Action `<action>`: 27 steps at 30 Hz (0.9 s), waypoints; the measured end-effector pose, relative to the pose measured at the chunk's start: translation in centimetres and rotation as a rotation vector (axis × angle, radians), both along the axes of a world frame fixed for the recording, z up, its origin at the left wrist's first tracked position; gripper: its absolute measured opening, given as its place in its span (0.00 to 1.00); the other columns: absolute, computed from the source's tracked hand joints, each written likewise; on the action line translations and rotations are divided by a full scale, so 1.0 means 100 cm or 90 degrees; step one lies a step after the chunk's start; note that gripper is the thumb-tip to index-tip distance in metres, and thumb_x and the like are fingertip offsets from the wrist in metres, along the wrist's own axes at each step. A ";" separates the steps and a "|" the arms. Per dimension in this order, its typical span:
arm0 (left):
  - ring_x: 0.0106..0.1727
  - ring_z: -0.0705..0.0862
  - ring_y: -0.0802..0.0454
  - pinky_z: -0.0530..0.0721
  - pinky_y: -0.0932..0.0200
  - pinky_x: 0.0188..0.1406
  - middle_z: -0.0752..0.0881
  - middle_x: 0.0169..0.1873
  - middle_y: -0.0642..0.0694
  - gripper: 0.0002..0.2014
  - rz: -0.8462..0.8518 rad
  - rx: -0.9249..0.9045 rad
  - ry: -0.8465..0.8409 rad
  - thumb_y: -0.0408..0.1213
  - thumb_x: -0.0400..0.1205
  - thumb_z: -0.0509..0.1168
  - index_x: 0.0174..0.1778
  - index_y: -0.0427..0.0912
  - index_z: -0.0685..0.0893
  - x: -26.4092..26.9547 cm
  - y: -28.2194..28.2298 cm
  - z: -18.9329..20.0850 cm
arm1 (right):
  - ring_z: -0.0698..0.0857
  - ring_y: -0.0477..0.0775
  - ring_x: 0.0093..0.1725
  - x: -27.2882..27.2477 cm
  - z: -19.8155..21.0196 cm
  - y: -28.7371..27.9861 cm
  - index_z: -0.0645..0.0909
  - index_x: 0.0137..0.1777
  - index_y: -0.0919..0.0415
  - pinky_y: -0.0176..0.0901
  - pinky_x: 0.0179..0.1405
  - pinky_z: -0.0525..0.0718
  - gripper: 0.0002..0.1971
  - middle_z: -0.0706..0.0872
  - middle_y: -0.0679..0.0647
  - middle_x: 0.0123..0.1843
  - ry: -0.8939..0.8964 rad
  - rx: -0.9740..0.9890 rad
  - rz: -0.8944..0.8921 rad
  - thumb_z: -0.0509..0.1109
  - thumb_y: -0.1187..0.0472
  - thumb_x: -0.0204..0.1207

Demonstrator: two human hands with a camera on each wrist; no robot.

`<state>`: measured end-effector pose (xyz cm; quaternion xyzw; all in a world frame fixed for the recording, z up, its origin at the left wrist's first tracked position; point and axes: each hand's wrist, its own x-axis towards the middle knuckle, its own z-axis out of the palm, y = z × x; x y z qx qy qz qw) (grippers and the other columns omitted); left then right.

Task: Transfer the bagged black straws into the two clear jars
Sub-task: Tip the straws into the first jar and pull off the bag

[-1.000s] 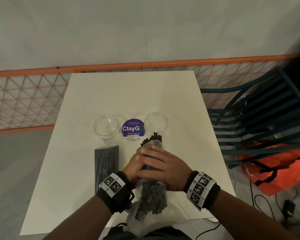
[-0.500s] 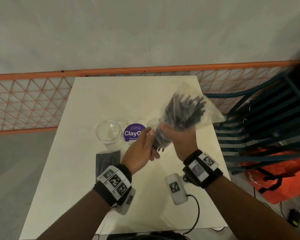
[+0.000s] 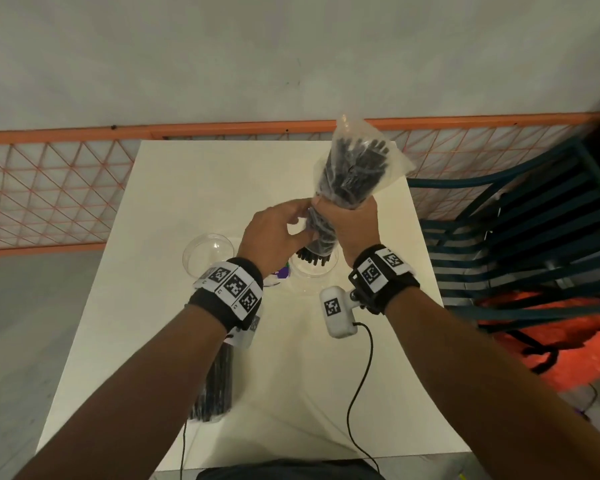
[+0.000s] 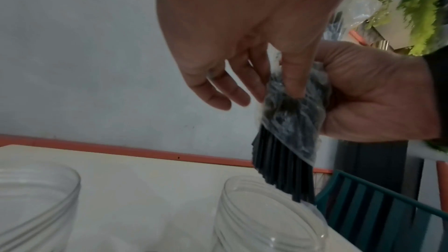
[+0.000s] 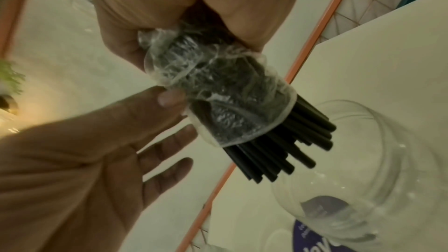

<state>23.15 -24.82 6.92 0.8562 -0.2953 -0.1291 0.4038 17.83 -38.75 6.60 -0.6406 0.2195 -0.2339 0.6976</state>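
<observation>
While nothing has actually landed in a jar yet, you're right at the tipping point with the first bag. Your right hand (image 3: 349, 220) is wrapped tight around the middle of the bag of straws (image 3: 355, 171), holding it upside down so the open end points down at the right jar (image 3: 314, 271). The black straw tips (image 5: 286, 158) poke out of the plastic and hang just above the jar's mouth; from the wrist views they look like they're over the rim but not down inside yet. Your left hand (image 3: 278, 230) is up beside the bag with mostly straight fingers (image 4: 232, 91), one fingertip pressing the plastic near the opening, so it's steadying or peeling the bag rather than really gripping it.

The left jar (image 3: 208, 252) looks empty as far as I can tell, and so does the right one apart from the straws hovering over it. There's a second bundle of black straws (image 3: 215, 382) lying flat on the bench (image 3: 378, 393) under your left forearm, untouched.

So progress-wise I'd call it early: zero straws delivered, one bag about to go. What's left is sliding this bunch out into the right jar, ditching the empty bag, then doing the whole thing again with the other bundle for the left jar. The purple label thing (image 3: 284, 271) between the jars is mostly hidden by your wrist.
</observation>
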 end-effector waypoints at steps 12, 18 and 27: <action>0.44 0.82 0.48 0.76 0.56 0.42 0.82 0.39 0.54 0.13 0.004 0.174 0.010 0.46 0.78 0.72 0.55 0.48 0.84 0.006 -0.002 -0.048 | 0.89 0.49 0.56 -0.008 -0.065 -0.010 0.83 0.56 0.43 0.52 0.55 0.89 0.31 0.91 0.43 0.51 0.250 -0.234 0.092 0.80 0.29 0.56; 0.69 0.75 0.40 0.76 0.43 0.64 0.83 0.66 0.48 0.24 -0.057 0.336 -0.073 0.55 0.77 0.67 0.69 0.52 0.80 -0.002 -0.006 -0.055 | 0.88 0.48 0.58 -0.025 -0.087 -0.020 0.81 0.60 0.45 0.56 0.62 0.85 0.36 0.90 0.44 0.55 0.278 -0.267 0.149 0.84 0.32 0.53; 0.71 0.74 0.40 0.76 0.42 0.66 0.78 0.72 0.48 0.34 -0.037 0.289 -0.062 0.55 0.75 0.71 0.78 0.54 0.72 -0.006 -0.008 -0.051 | 0.78 0.47 0.66 -0.039 -0.048 -0.024 0.77 0.69 0.43 0.42 0.63 0.79 0.32 0.80 0.43 0.66 0.146 -0.247 0.023 0.83 0.46 0.65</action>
